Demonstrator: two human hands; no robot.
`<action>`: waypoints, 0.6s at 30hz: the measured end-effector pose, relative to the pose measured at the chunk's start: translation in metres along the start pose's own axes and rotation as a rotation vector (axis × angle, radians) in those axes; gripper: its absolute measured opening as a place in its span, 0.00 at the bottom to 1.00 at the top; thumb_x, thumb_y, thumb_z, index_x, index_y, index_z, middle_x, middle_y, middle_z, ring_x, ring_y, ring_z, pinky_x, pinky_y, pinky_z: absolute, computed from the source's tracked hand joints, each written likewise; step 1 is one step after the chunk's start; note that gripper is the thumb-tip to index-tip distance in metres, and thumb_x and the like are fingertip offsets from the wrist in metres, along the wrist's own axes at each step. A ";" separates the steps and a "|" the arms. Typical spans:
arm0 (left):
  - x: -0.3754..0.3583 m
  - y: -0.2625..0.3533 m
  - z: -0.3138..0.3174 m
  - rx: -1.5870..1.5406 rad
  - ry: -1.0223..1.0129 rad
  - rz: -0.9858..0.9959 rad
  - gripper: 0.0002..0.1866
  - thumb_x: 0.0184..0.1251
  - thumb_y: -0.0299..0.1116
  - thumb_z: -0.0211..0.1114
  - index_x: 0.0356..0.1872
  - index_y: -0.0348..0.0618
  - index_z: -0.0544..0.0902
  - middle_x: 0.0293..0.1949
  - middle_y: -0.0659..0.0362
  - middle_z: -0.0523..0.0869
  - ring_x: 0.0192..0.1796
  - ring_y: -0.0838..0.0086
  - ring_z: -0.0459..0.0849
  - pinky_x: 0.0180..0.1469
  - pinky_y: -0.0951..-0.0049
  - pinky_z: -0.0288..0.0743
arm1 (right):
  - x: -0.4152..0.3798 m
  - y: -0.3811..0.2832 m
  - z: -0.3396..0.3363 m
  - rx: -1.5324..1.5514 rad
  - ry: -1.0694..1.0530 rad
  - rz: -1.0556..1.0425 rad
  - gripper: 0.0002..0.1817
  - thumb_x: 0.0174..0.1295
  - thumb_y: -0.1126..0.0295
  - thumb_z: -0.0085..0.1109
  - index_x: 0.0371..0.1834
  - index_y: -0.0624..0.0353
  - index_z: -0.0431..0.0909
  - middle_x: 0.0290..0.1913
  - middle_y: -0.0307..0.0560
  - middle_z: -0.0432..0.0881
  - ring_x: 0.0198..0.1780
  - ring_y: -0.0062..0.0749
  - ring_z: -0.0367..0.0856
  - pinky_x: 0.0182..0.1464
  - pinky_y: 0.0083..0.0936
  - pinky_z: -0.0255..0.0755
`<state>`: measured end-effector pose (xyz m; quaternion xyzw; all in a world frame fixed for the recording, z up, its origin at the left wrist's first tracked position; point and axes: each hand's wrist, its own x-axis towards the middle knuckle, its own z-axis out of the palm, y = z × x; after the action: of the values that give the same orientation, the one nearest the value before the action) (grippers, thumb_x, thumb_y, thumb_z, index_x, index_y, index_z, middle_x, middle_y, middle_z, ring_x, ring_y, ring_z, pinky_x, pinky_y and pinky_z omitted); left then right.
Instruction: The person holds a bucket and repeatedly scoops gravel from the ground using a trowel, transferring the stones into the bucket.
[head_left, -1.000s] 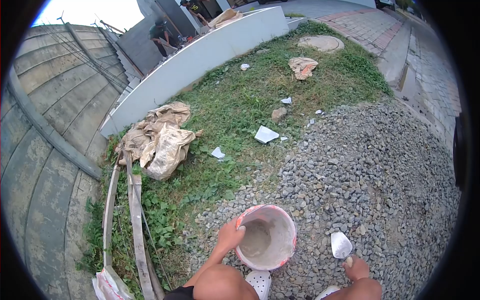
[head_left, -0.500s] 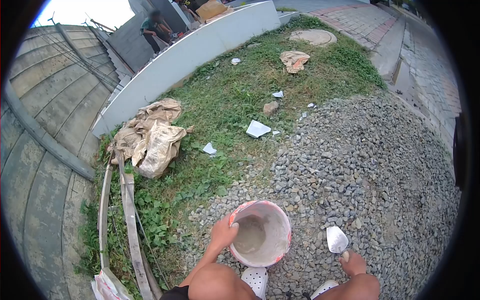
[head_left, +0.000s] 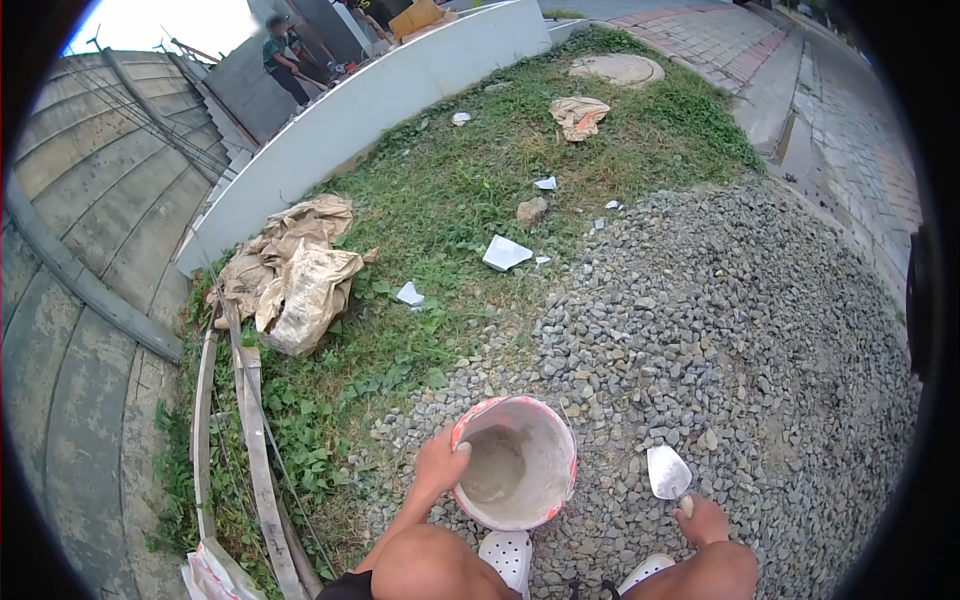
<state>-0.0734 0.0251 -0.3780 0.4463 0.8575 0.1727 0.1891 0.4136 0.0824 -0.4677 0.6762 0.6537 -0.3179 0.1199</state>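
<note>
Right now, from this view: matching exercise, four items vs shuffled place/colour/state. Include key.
1. Bucket
2. Trowel
3. Tan sacks
4. Clogs

A. In the right hand, blade over the gravel
B. White, dotted with holes, on the feet
C. Rim gripped by the left hand, grey material inside
D. Crumpled in a heap by the far ends of the wooden boards

Pairs: 1-C, 2-A, 3-D, 4-B

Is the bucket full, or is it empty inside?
Neither: the bucket holds some wet-looking grey-brown material at the bottom, and much of its inner wall shows above it.
</note>
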 end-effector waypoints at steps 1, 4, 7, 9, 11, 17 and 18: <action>0.000 0.000 0.000 0.000 -0.004 0.001 0.21 0.62 0.42 0.64 0.55 0.47 0.81 0.41 0.41 0.89 0.48 0.39 0.86 0.52 0.44 0.77 | -0.001 -0.001 -0.001 -0.009 -0.006 -0.001 0.29 0.61 0.45 0.68 0.54 0.56 0.81 0.43 0.60 0.89 0.48 0.59 0.87 0.53 0.51 0.78; 0.000 0.000 0.000 0.001 -0.005 0.005 0.21 0.61 0.42 0.64 0.55 0.47 0.81 0.42 0.41 0.89 0.48 0.39 0.86 0.52 0.44 0.77 | 0.000 0.002 0.004 -0.012 0.016 -0.023 0.28 0.60 0.47 0.70 0.53 0.58 0.81 0.41 0.61 0.88 0.46 0.60 0.87 0.51 0.51 0.79; -0.001 0.002 -0.001 0.003 -0.001 0.006 0.21 0.61 0.42 0.64 0.55 0.47 0.81 0.42 0.41 0.89 0.48 0.39 0.86 0.52 0.44 0.77 | 0.000 0.004 0.005 0.005 0.052 -0.048 0.28 0.59 0.48 0.71 0.52 0.59 0.81 0.39 0.62 0.88 0.45 0.61 0.87 0.49 0.52 0.79; -0.001 0.002 -0.001 0.004 0.001 0.004 0.21 0.61 0.41 0.64 0.55 0.47 0.82 0.42 0.41 0.89 0.48 0.39 0.86 0.52 0.44 0.77 | 0.000 0.004 0.006 0.018 0.057 -0.052 0.28 0.59 0.48 0.71 0.53 0.59 0.81 0.39 0.63 0.88 0.45 0.61 0.87 0.49 0.52 0.79; 0.000 0.001 -0.001 -0.002 0.001 0.005 0.22 0.61 0.41 0.64 0.55 0.47 0.82 0.41 0.40 0.89 0.48 0.39 0.86 0.52 0.44 0.77 | 0.002 0.004 0.005 0.011 0.010 -0.028 0.28 0.59 0.48 0.71 0.54 0.59 0.81 0.40 0.63 0.88 0.45 0.60 0.88 0.49 0.52 0.79; -0.001 -0.003 0.003 -0.018 0.045 0.021 0.23 0.61 0.41 0.64 0.56 0.45 0.82 0.41 0.40 0.89 0.47 0.39 0.86 0.52 0.44 0.77 | 0.002 0.002 0.002 0.044 -0.053 0.024 0.28 0.59 0.49 0.71 0.55 0.59 0.81 0.40 0.63 0.88 0.46 0.61 0.87 0.50 0.51 0.79; -0.001 -0.003 0.003 -0.018 0.044 0.021 0.23 0.61 0.41 0.64 0.56 0.45 0.82 0.41 0.40 0.89 0.47 0.39 0.86 0.52 0.44 0.77 | 0.002 0.001 0.001 0.044 -0.054 0.026 0.28 0.59 0.49 0.71 0.55 0.59 0.81 0.40 0.63 0.88 0.46 0.61 0.87 0.50 0.51 0.79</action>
<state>-0.0736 0.0231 -0.3817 0.4496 0.8551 0.1922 0.1726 0.4138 0.0836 -0.4695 0.6782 0.6345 -0.3485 0.1267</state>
